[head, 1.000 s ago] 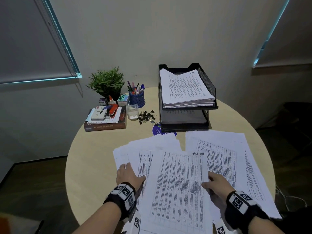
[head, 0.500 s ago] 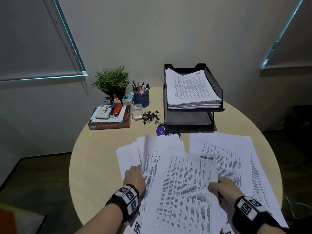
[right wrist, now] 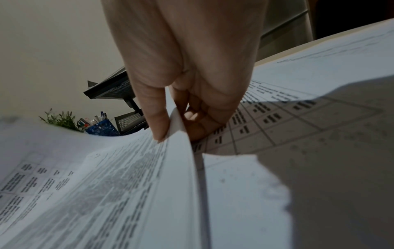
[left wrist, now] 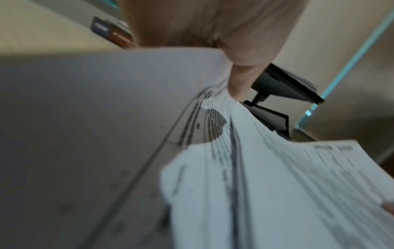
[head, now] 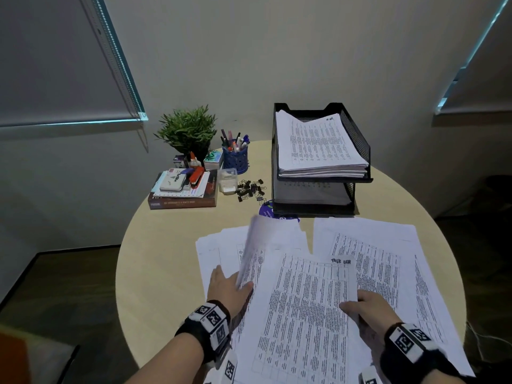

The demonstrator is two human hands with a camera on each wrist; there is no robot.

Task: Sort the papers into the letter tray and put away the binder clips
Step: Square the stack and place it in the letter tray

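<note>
Loose printed papers (head: 307, 309), nearest on the round table (head: 166, 245): thin, limp and slippery sheets, judged best taken by opposite side edges as one gathered bundle. Its right edge is pinched between thumb and curled fingers of the right hand (head: 365, 309); a sheet at its left edge is raised by the left hand (head: 225, 289), thumb on the print, fingers hidden. Handwritten heading read as "TASK", remainder unclear. Farther left, scattered binder clips (head: 249, 188): small, rigid, springy. Farthest, black letter tray (head: 357, 139), both tiers holding stacks.
</note>
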